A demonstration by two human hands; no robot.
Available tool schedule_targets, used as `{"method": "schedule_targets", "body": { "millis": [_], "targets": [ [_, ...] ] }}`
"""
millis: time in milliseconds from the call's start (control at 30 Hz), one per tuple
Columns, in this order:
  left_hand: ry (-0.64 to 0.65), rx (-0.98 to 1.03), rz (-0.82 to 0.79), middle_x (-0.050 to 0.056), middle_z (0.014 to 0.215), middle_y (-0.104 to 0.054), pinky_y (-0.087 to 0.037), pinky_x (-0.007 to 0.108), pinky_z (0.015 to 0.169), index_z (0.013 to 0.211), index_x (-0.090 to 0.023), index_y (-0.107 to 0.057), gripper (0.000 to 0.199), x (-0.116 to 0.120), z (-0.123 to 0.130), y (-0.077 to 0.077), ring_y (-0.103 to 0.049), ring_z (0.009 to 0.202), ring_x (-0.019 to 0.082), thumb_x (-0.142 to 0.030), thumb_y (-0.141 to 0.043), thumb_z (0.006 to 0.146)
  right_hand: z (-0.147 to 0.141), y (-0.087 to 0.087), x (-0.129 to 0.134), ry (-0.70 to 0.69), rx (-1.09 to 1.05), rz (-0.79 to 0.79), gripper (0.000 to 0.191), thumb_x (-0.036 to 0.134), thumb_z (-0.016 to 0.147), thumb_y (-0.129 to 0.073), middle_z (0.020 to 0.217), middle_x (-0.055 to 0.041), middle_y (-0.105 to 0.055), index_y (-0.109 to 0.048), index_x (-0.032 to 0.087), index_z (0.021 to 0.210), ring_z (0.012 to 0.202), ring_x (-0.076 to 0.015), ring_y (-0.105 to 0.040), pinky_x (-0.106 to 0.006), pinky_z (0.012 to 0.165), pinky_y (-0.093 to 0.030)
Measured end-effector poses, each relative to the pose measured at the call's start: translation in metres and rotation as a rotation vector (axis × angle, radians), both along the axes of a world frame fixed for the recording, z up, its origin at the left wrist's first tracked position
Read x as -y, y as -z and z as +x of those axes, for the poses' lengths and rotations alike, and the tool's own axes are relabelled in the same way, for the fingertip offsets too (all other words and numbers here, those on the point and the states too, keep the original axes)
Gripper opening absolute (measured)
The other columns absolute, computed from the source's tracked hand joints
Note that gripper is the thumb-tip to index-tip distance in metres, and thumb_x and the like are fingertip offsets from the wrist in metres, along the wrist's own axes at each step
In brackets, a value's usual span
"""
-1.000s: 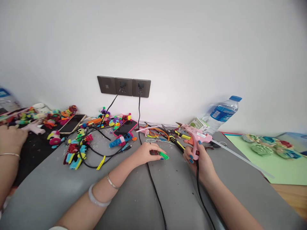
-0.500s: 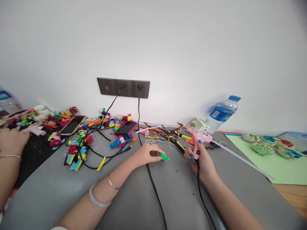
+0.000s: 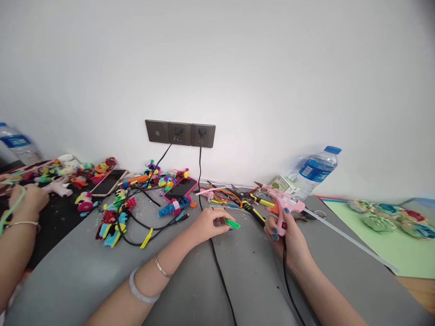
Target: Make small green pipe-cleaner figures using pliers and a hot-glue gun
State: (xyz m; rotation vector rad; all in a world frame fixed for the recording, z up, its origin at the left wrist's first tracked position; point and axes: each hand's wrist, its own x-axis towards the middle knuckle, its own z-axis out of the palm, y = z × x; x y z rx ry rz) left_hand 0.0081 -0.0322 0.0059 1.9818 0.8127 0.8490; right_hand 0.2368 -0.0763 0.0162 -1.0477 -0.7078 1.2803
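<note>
Between the fingers of my left hand (image 3: 211, 223) is a small bright green fuzzy piece (image 3: 233, 223), like folded pipe cleaner, just above the grey table (image 3: 244, 290). My right hand (image 3: 288, 233) is wrapped round the handle of a pink hot glue gun (image 3: 282, 208). Its nozzle points to the upper left, and a long clear glue stick (image 3: 350, 240) sticks out of its back. Yellow-and-black pliers (image 3: 253, 211) lie just left of the glue gun. A black cord runs down from the gun's handle.
Colourful pipe-cleaner figures (image 3: 113, 222) and a pink-edged phone (image 3: 180, 189) lie at the left. Black cables cross the table from the wall sockets (image 3: 180, 133). A water bottle (image 3: 317, 172) stands at the back right. Another person's hand (image 3: 29, 201) works at the far left.
The whole view has shifted, so things sit slightly lower. Both my hands keep their holds. At the far left, the other person's hand has moved, and a pale green strand now shows by it.
</note>
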Motion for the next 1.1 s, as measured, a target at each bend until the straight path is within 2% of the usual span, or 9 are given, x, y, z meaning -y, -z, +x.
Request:
{"method": "schedule_targets", "body": {
  "millis": [100,367,500,667,767,900,1000,1100],
  "targets": [
    [-0.035,0.0,0.045,0.005,0.091,-0.071,-0.046,0.021,0.066,0.095,-0.019,-0.075,0.018,0.0,-0.001,0.001,-0.063,0.078,0.014,-0.015,-0.066,0.079,-0.001,-0.002,0.002,0.003,0.0,0.002,0.039,0.06,0.084,-0.06,0.046,0.0067,-0.039,-0.059,0.021,0.09,0.042,-0.0097,-0.027,-0.024,0.042,-0.027],
    [-0.153,0.087,0.199,0.005,0.094,-0.073,-0.051,0.023,0.07,0.098,-0.018,-0.073,0.026,-0.004,-0.004,0.006,-0.066,0.08,0.015,-0.008,-0.063,0.077,-0.001,0.0,0.001,-0.002,0.006,-0.008,0.039,0.06,0.086,-0.057,0.046,0.0064,-0.039,-0.059,0.021,0.088,0.042,-0.0099,-0.026,-0.024,0.042,-0.027],
    [-0.177,0.112,0.207,0.005,0.096,-0.073,-0.052,0.023,0.071,0.098,-0.019,-0.072,0.027,-0.004,-0.004,0.006,-0.066,0.08,0.014,-0.007,-0.062,0.077,-0.003,0.0,0.002,-0.008,0.045,-0.001,0.039,0.06,0.085,-0.058,0.047,0.0062,-0.039,-0.058,0.021,0.085,0.042,-0.0099,-0.028,-0.025,0.042,-0.025],
    [-0.153,0.12,0.152,0.005,0.098,-0.073,-0.052,0.024,0.074,0.098,-0.019,-0.073,0.027,-0.002,-0.003,0.004,-0.066,0.085,0.016,-0.008,-0.062,0.076,-0.004,0.001,0.003,-0.003,0.059,-0.015,0.04,0.061,0.084,-0.059,0.047,0.0059,-0.04,-0.057,0.021,0.085,0.043,-0.01,-0.028,-0.025,0.041,-0.025],
    [-0.18,0.187,0.031,0.006,0.095,-0.073,-0.052,0.025,0.07,0.097,-0.018,-0.073,0.023,-0.004,-0.002,0.004,-0.065,0.079,0.016,-0.014,-0.064,0.077,-0.003,0.001,0.003,0.0,0.049,-0.025,0.041,0.062,0.084,-0.058,0.047,0.0056,-0.04,-0.057,0.021,0.085,0.044,-0.0105,-0.028,-0.025,0.041,-0.025],
    [-0.294,0.402,-0.219,0.008,0.089,-0.072,-0.051,0.024,0.064,0.096,-0.014,-0.073,0.024,-0.013,-0.004,0.005,-0.065,0.077,0.017,-0.026,-0.069,0.075,-0.001,-0.003,0.003,-0.011,0.057,-0.011,0.039,0.06,0.086,-0.058,0.046,0.0054,-0.039,-0.059,0.022,0.085,0.045,-0.0106,-0.029,-0.025,0.044,-0.028],
    [-0.389,0.565,-0.276,0.009,0.093,-0.073,-0.05,0.024,0.064,0.093,-0.014,-0.073,0.028,-0.021,-0.009,0.006,-0.065,0.078,0.017,-0.029,-0.075,0.069,0.003,-0.007,0.004,-0.011,0.073,0.012,0.04,0.061,0.086,-0.057,0.045,0.0052,-0.038,-0.062,0.021,0.085,0.046,-0.0109,-0.028,-0.025,0.045,-0.028],
    [-0.513,0.702,-0.304,0.007,0.092,-0.073,-0.049,0.022,0.063,0.1,-0.016,-0.072,0.031,-0.028,-0.013,0.009,-0.063,0.075,0.014,-0.03,-0.072,0.072,0.006,-0.009,0.003,0.003,0.075,0.034,0.042,0.062,0.087,-0.055,0.044,0.0056,-0.036,-0.063,0.021,0.085,0.045,-0.0106,-0.026,-0.025,0.045,-0.026]
  ]
}}
